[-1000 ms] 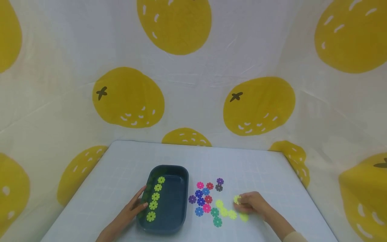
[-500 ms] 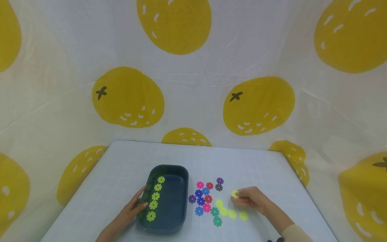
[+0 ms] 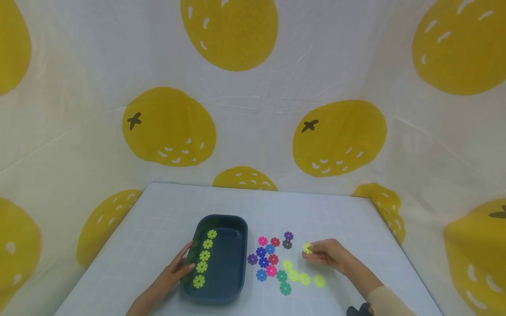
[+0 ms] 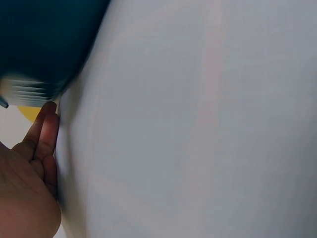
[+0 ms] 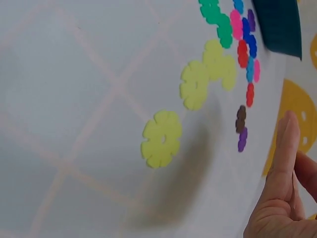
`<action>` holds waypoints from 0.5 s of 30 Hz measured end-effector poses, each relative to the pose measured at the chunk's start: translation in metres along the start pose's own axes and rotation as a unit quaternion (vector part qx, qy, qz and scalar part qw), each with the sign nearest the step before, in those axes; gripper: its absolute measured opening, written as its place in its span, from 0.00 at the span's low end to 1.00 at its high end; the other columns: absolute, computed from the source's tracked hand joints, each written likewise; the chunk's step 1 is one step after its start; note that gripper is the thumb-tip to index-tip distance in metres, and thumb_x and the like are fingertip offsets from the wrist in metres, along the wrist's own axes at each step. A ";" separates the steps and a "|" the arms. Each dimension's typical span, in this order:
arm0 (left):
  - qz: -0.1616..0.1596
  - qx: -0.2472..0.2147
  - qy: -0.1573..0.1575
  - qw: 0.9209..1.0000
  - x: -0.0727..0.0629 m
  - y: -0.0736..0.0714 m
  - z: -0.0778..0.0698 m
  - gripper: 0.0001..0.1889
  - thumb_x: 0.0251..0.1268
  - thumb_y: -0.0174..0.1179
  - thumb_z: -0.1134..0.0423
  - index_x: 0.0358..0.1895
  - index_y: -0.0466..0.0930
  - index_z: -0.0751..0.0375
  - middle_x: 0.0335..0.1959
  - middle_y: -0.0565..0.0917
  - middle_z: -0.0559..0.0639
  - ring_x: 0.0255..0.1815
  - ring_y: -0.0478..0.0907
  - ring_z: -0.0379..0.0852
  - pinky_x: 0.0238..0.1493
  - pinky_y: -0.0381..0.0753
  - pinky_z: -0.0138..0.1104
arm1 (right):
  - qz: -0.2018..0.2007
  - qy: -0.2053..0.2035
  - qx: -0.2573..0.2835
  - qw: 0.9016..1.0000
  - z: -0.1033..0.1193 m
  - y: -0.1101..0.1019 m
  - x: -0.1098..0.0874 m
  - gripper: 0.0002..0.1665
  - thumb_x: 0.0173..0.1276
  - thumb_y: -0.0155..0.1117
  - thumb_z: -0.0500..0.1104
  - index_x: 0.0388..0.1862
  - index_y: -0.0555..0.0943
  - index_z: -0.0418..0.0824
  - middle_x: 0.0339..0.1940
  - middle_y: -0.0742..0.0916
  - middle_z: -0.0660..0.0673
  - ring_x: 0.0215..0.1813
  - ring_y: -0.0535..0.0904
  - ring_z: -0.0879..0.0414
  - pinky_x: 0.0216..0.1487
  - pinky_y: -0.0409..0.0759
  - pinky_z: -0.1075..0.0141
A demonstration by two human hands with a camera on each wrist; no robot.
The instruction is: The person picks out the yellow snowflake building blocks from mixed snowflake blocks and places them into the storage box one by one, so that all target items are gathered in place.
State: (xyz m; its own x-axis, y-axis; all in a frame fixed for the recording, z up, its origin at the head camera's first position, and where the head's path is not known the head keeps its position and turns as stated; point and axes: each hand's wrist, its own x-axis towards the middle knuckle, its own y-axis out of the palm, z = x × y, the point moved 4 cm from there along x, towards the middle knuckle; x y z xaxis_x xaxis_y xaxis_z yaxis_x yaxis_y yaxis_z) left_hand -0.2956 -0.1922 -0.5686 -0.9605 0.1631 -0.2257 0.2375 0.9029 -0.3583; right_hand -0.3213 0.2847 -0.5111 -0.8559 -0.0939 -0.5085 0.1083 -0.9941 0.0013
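My right hand (image 3: pixel 330 254) pinches a yellow notched plastic disc (image 3: pixel 307 248) between thumb and fingertips, raised over the table. In the right wrist view, the right hand (image 5: pixel 282 183) shows fingers close together, and its disc is hidden. Below lie several more yellow discs (image 3: pixel 305 279), one of them apart (image 5: pixel 161 139). My left hand (image 3: pixel 174 271) holds the left side of a dark blue-green tray (image 3: pixel 243 263), thumb over the rim. In the left wrist view, the left hand (image 4: pixel 34 168) is at the tray's outer wall (image 4: pixel 54 39). A row of yellow discs (image 3: pixel 204 255) lies along the tray's left side.
Between tray and right hand lie flat discs: blue (image 3: pixel 262 275), pink (image 3: pixel 271 271), red (image 3: pixel 273 259), purple (image 3: pixel 288 236), dark grey (image 3: pixel 287 244) and green (image 3: pixel 285 288). A lemon-patterned cloth (image 3: pixel 253 131) hangs behind the white table (image 3: pixel 316 210). A dark object (image 3: pixel 359 310) shows near the right sleeve.
My right hand has lifted its yellow disc from beside the other yellow ones and moved slightly up and left. The left hand stays at the tray.
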 end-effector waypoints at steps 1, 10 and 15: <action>0.000 -0.001 0.004 1.000 0.000 0.000 0.000 0.40 0.72 0.57 0.47 0.80 0.45 0.40 0.77 0.58 0.66 0.72 0.63 0.69 0.66 0.68 0.62 | 0.002 -0.001 0.003 1.000 0.001 0.001 0.001 0.22 0.71 0.61 0.34 0.58 0.72 0.21 0.43 0.89 0.33 0.46 0.89 0.45 0.49 0.86 0.58; 0.003 -0.005 0.007 1.000 -0.001 0.000 -0.001 0.40 0.72 0.57 0.49 0.81 0.45 0.41 0.75 0.61 0.68 0.71 0.65 0.68 0.65 0.69 0.62 | 0.024 -0.004 -0.003 1.000 0.007 0.012 0.004 0.23 0.72 0.61 0.37 0.59 0.73 0.23 0.45 0.89 0.34 0.46 0.89 0.46 0.48 0.86 0.61; 0.002 -0.009 0.003 1.000 -0.001 0.000 -0.001 0.40 0.72 0.57 0.48 0.81 0.45 0.41 0.75 0.61 0.68 0.70 0.66 0.68 0.65 0.70 0.61 | 0.036 -0.004 -0.002 0.999 0.009 0.017 0.004 0.23 0.72 0.60 0.37 0.60 0.72 0.22 0.45 0.89 0.34 0.47 0.89 0.46 0.48 0.86 0.61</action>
State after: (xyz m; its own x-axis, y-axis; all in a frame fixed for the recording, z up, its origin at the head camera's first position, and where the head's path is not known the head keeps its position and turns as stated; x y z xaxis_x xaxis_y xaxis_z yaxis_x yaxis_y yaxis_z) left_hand -0.2950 -0.1914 -0.5676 -0.9602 0.1693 -0.2223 0.2393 0.9088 -0.3417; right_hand -0.3276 0.2673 -0.5055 -0.8500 -0.1658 -0.5000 0.1718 -0.9845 0.0344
